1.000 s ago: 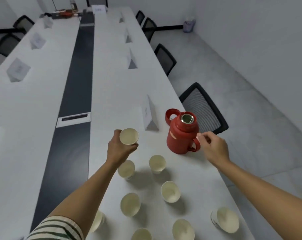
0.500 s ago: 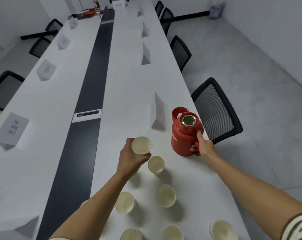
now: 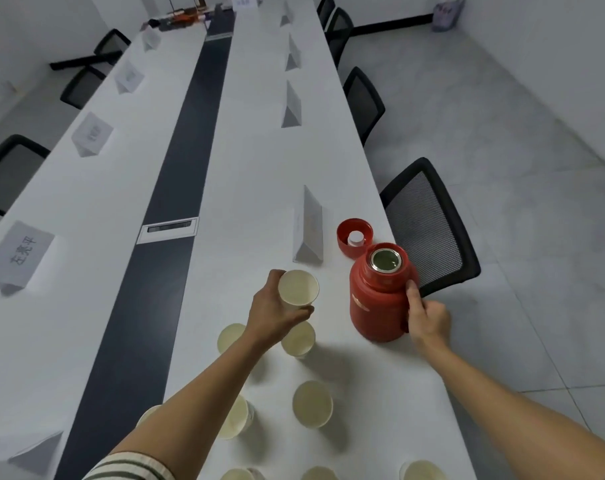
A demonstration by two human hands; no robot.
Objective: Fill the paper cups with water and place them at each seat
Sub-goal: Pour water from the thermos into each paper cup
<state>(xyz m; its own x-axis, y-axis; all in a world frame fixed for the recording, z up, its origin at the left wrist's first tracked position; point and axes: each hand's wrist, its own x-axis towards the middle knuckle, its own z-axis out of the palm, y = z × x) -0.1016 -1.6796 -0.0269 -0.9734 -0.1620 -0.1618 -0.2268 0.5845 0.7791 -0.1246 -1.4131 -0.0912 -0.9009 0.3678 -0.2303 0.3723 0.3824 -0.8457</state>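
My left hand (image 3: 276, 313) is curling round an empty paper cup (image 3: 298, 287), just left of the open red flask (image 3: 377, 306), which my right hand (image 3: 427, 317) is gripping at its right side. Its lid (image 3: 354, 237) is lying just beyond on the long white table (image 3: 259, 150). More empty cups (image 3: 312, 403) are standing nearer; a name card (image 3: 309, 230) and a black chair (image 3: 429, 226) are flanking the lid.

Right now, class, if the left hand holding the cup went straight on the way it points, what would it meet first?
Probably the folded name card just beyond the paper cup that the left hand grips, though the hand may be high enough to pass over it.
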